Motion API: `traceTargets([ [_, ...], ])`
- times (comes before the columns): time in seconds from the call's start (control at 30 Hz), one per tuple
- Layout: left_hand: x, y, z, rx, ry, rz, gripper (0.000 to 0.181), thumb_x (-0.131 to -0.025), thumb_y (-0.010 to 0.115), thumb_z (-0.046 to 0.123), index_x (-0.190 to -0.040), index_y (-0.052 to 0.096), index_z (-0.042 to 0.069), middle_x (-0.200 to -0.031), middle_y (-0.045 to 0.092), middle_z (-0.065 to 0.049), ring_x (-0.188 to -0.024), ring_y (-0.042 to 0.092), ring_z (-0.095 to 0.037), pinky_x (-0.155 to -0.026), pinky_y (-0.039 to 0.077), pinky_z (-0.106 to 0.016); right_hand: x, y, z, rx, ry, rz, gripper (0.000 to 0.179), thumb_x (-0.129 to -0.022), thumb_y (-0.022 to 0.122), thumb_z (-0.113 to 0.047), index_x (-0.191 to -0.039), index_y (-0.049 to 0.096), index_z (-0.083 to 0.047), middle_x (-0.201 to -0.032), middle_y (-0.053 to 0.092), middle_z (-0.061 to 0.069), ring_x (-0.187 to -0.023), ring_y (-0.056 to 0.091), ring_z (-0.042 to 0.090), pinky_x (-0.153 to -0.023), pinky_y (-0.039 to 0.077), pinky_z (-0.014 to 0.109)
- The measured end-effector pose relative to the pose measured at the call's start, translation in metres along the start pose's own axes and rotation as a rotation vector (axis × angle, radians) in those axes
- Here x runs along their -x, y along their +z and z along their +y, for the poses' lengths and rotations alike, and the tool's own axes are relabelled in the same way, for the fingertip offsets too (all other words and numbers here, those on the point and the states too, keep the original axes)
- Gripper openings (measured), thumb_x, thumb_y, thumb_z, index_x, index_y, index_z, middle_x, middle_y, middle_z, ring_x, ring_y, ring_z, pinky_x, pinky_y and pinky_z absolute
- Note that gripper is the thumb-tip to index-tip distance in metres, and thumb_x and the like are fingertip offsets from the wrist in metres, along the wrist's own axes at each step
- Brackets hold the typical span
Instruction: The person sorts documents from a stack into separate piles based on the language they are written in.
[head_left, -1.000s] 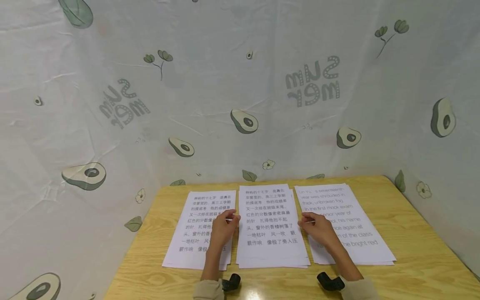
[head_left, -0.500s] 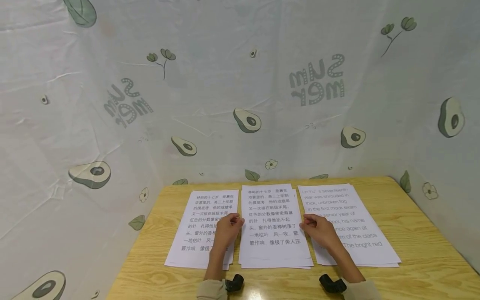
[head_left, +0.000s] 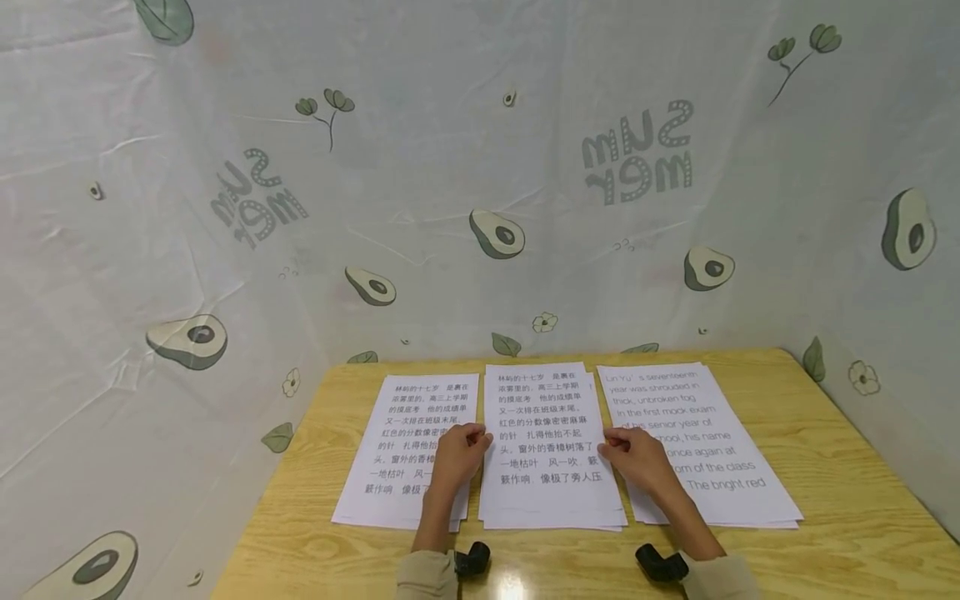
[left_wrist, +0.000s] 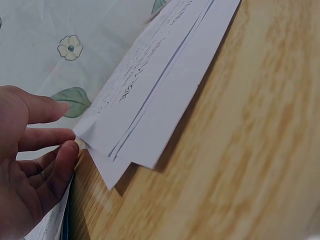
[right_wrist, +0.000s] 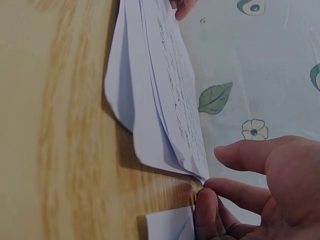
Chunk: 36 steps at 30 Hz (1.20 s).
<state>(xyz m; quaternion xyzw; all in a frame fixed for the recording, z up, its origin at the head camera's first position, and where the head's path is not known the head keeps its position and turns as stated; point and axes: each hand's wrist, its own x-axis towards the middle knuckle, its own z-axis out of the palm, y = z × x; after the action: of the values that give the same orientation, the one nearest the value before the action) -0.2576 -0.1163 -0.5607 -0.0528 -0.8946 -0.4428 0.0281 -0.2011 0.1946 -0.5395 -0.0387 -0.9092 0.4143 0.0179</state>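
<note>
A middle stack of paper sheets (head_left: 547, 506), printed with Chinese text, lies on the table between my hands. My left hand (head_left: 457, 462) is at its left edge, fingertips meeting the sheets. In the left wrist view, two fingertips pinch the edge (left_wrist: 92, 132), while the top digit stands apart. My right hand (head_left: 641, 462) mirrors this at the right edge. There the right wrist view has the sheets (right_wrist: 155, 130) creased and fanned toward the pinching fingertips, with a shadow beneath. Lower sheets jut out unevenly from the stack.
A second stack with Chinese text (head_left: 375, 507) lies left, partly under my left forearm. To the right lies a stack with English text (head_left: 738, 510), partly covered by my right hand. A patterned curtain (head_left: 420, 183) rises behind the wooden table (head_left: 847, 500).
The head view has shifted slightly, so the papers appear a little further right. My left fingertips have come slightly further in at the middle stack's edge. The stacks stay in place.
</note>
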Motion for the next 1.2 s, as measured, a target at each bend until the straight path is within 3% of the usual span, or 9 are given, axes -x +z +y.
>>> traceTargets([
  [0.3, -0.001, 0.002, 0.000, -0.006, 0.004, 0.007, 0.028, -0.099, 0.075, 0.021, -0.118, 0.080, 0.001, -0.093, 0.071, -0.004, -0.080, 0.058, -0.014, -0.071, 0.049, -0.028, 0.000, 0.002, 0.000, 0.000, 0.024, -0.013, 0.046, -0.100, 0.070, -0.019, -0.136, 0.068, 0.009, -0.117, 0.069, 0.021, -0.095, 0.063, 0.025, -0.075, 0.048, 0.032],
  [0.6, 0.001, -0.001, 0.004, 0.068, -0.029, 0.000, 0.031, -0.101, 0.072, 0.025, -0.126, 0.078, 0.006, -0.106, 0.073, -0.004, -0.096, 0.066, -0.017, -0.081, 0.056, -0.032, 0.001, -0.001, -0.006, -0.009, 0.001, -0.014, 0.046, -0.101, 0.071, -0.022, -0.140, 0.067, 0.004, -0.125, 0.073, 0.020, -0.105, 0.068, 0.028, -0.077, 0.051, 0.029],
  [0.97, 0.000, -0.002, 0.010, 0.181, -0.006, -0.012, 0.035, -0.098, 0.076, 0.023, -0.128, 0.076, 0.005, -0.106, 0.074, -0.007, -0.091, 0.069, -0.017, -0.068, 0.057, -0.025, 0.000, -0.003, -0.008, -0.091, -0.024, -0.018, 0.048, -0.099, 0.074, -0.016, -0.142, 0.065, 0.005, -0.125, 0.073, 0.020, -0.112, 0.073, 0.033, -0.086, 0.057, 0.028],
  [1.2, 0.001, 0.001, 0.010, 0.155, -0.018, -0.022, 0.047, -0.091, 0.082, 0.010, -0.136, 0.071, 0.001, -0.107, 0.073, -0.009, -0.090, 0.070, -0.016, -0.071, 0.057, -0.026, 0.003, -0.002, -0.009, -0.142, -0.001, -0.042, 0.053, -0.098, 0.073, -0.010, -0.146, 0.059, 0.007, -0.129, 0.070, 0.026, -0.116, 0.073, 0.037, -0.084, 0.059, 0.027],
])
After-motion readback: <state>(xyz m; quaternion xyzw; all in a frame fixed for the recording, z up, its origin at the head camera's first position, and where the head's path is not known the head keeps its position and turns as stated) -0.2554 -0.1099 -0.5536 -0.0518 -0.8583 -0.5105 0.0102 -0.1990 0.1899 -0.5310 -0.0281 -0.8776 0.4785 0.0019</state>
